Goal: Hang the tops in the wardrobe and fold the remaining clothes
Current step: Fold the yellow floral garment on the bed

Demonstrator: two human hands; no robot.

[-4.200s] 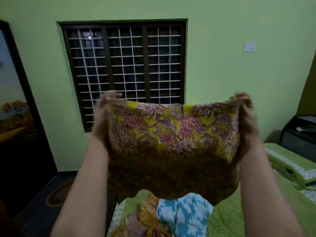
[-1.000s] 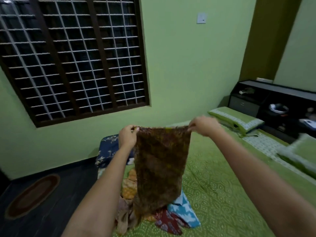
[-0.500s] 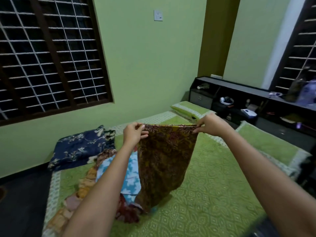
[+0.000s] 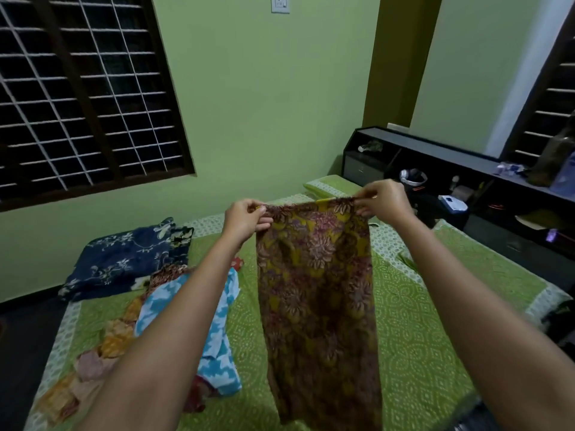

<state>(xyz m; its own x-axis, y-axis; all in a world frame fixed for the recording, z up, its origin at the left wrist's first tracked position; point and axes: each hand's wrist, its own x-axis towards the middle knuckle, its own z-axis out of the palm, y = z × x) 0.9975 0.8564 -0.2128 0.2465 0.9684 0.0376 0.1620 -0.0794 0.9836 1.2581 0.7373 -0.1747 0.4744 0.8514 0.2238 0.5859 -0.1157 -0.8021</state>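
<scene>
Pinching the top edge of the floral garment (image 4: 317,293), your left hand (image 4: 244,220) at 9 o'clock, right hand (image 4: 384,200) at 3, level; its long axis hangs toward 6 over the bed (image 4: 413,337), ready to lower flat.

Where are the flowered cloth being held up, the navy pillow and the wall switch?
flowered cloth (image 4: 314,275): head view, middle of hanging panel.
navy pillow (image 4: 124,259): head view, centre of top face.
wall switch (image 4: 280,3): head view, plate centre.

- The floral garment (image 4: 317,293) I hold is thin, matt printed cloth.
- My bedsheet (image 4: 413,343) is matt patterned cotton-like cloth.
- The headboard shelf (image 4: 435,147) looks smooth, dark laminate.
</scene>
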